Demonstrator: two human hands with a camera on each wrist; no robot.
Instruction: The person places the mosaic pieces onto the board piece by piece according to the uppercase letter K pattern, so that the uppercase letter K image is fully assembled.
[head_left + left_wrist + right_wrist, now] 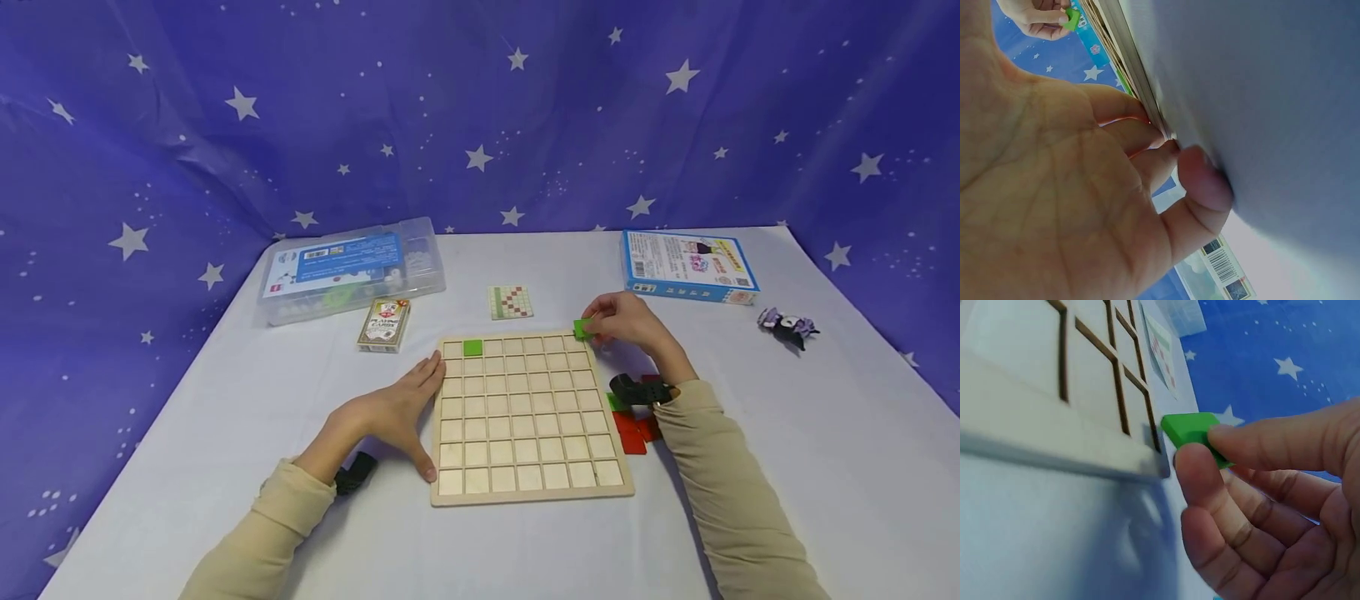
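A wooden grid board (441, 408) lies on the white table, with one green square tile (473, 347) in its far row, second cell from the left. My left hand (397, 412) is spread along the board's left edge, fingertips and thumb against it. Between thumb and fingers my right hand (626, 321) pinches another green tile (1188, 428) close over the board's far right corner. Several red tiles (632, 440) and a green one (617, 402) lie beside the board's right edge, partly hidden under the right wrist.
A small card with a coloured grid pattern (510, 302) lies beyond the board. Far left are a clear plastic case (352, 271) and a playing card box (385, 325). At the far right stand a blue and white box (688, 265) and a small purple and black figure (787, 327).
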